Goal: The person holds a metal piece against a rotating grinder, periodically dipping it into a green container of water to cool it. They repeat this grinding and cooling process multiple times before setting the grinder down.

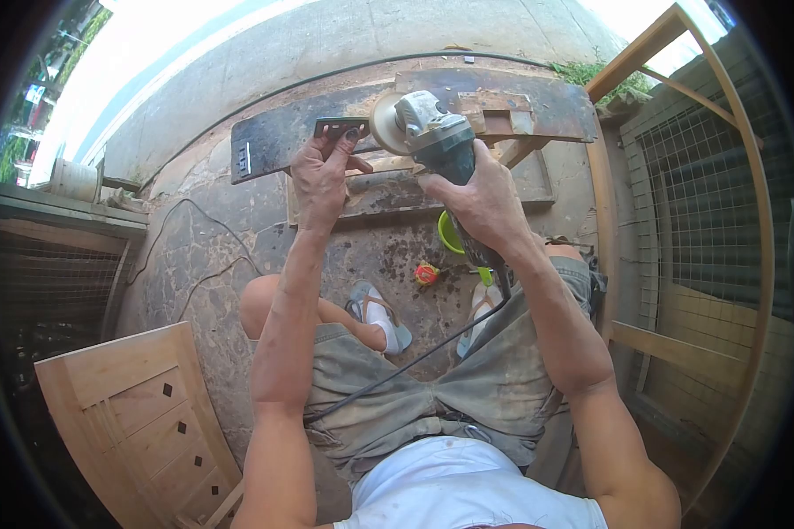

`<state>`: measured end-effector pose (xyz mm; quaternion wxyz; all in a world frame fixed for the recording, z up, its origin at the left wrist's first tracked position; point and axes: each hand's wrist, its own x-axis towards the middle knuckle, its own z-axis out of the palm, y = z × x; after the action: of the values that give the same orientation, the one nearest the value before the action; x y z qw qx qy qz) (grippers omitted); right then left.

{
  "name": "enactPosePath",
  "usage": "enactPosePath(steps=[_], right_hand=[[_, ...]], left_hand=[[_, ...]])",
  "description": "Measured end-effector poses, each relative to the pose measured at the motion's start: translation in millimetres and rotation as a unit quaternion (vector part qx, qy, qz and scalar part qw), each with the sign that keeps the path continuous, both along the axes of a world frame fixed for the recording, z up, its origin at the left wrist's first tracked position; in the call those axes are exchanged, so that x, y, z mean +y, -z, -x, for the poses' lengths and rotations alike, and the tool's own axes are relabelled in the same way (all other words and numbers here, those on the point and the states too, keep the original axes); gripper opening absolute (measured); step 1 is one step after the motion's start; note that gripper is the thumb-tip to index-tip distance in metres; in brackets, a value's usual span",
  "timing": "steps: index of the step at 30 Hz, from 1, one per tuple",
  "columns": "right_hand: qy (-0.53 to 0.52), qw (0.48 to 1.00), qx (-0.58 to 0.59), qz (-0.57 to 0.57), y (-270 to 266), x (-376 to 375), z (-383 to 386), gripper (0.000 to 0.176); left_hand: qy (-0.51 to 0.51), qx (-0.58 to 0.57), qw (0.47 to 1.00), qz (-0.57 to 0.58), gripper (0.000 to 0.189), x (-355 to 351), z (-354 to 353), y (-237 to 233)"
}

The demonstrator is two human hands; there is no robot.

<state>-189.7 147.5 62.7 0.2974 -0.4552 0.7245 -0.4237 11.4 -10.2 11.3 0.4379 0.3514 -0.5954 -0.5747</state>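
Note:
My right hand [481, 204] grips the dark green body of an angle grinder [437, 135], whose tan sanding disc [385, 123] faces left. Its black cord [415, 357] runs down across my lap. My left hand [322, 172] holds a small dark flat piece [337, 127] up against the disc's edge. Both hands are raised over a low dark workboard [278, 137] and a stained wooden frame [397, 189] lying on the ground in front of me.
I sit with knees apart, sandals [381, 317] on cracked concrete. A green cup [450, 236] and a small red object [426, 273] lie by my feet. A wooden panel [137, 414] leans at lower left. A wire-mesh wooden cage [706, 220] stands at right.

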Motion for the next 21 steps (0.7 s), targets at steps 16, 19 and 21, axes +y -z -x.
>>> enactPosePath(steps=[16,19,21], right_hand=[[-0.003,1.000,0.006,0.007,6.7,-0.7,0.5,0.068],[-0.001,1.000,0.006,0.006,6.1,-1.3,0.0,0.068],[-0.001,1.000,0.002,0.003,2.3,0.2,-1.1,0.068]], left_hand=[[0.009,-0.030,0.999,0.035,0.024,4.7,4.4,-0.3],[0.009,-0.036,0.999,0.033,0.024,4.1,5.2,2.5],[0.019,-0.038,0.998,0.036,0.024,5.9,7.7,3.7]])
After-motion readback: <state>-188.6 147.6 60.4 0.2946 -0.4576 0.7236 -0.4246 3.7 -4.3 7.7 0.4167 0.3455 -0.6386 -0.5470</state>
